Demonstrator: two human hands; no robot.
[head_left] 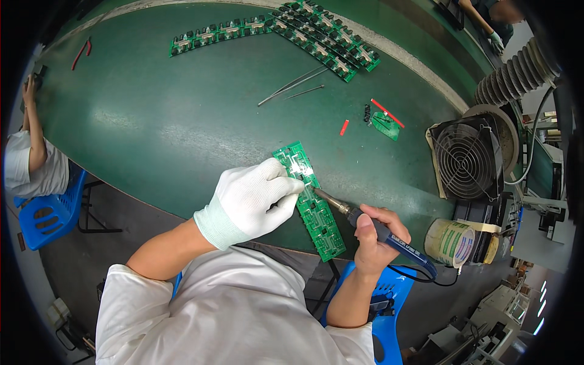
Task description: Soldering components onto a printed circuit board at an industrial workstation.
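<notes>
A long green circuit board (321, 220) lies slantwise at the near edge of the green table. My left hand (252, 198), in a white knit glove, rests over the board's left side with its fingers drawn together. Its fingertips meet on the board's upper half; whatever they pinch is hidden. My bare right hand (376, 237) grips a soldering iron (395, 242) with a dark blue handle. The iron's tip points left and reaches the board right beside the gloved fingertips; whether it touches the surface I cannot tell.
Several populated circuit boards (316, 39) lie at the far side. Closer are cable ties (292, 87), a green board scrap (385, 126) and red strips (345, 127). A fan (465, 159) and tape roll (451, 242) stand right. Red-handled pliers (79, 55) and another person's arm (35, 131) are left.
</notes>
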